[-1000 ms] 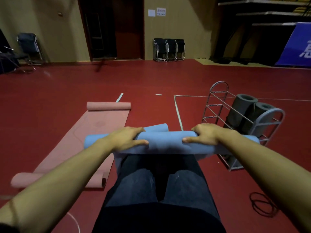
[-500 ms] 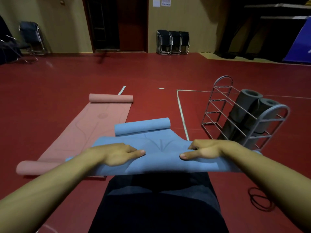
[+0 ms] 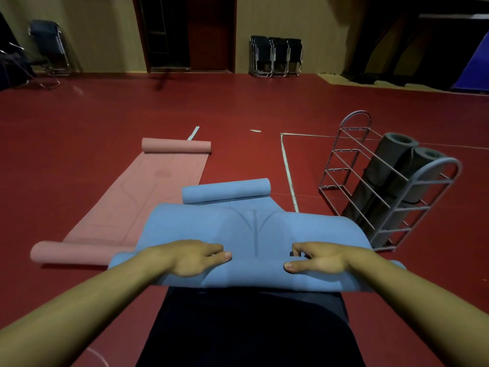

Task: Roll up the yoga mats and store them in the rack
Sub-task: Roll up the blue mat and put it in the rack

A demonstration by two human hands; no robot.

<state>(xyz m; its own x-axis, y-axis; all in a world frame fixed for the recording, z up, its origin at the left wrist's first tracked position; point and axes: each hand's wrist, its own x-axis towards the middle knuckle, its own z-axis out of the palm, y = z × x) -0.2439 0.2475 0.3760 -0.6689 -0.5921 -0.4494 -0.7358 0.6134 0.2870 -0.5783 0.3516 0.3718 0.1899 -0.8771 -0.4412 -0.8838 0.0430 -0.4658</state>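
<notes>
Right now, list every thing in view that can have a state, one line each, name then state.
blue mat: partly rolled, near end lifted, far end curled
pink mat: flat on floor, both ends curled
grey mats: rolled, stored in rack
rack: standing on floor, holds two mats
left hand: grips blue mat's near end
right hand: grips blue mat's near end
folding chairs: folded, against wall

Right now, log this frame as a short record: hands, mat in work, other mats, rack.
left hand: grips the near edge of the blue mat
right hand: grips the same edge
blue mat: far end curled, middle flat, not rolled up
pink mat: flat on the floor, both ends curled
rack: on the right, holds two rolled grey mats
</notes>
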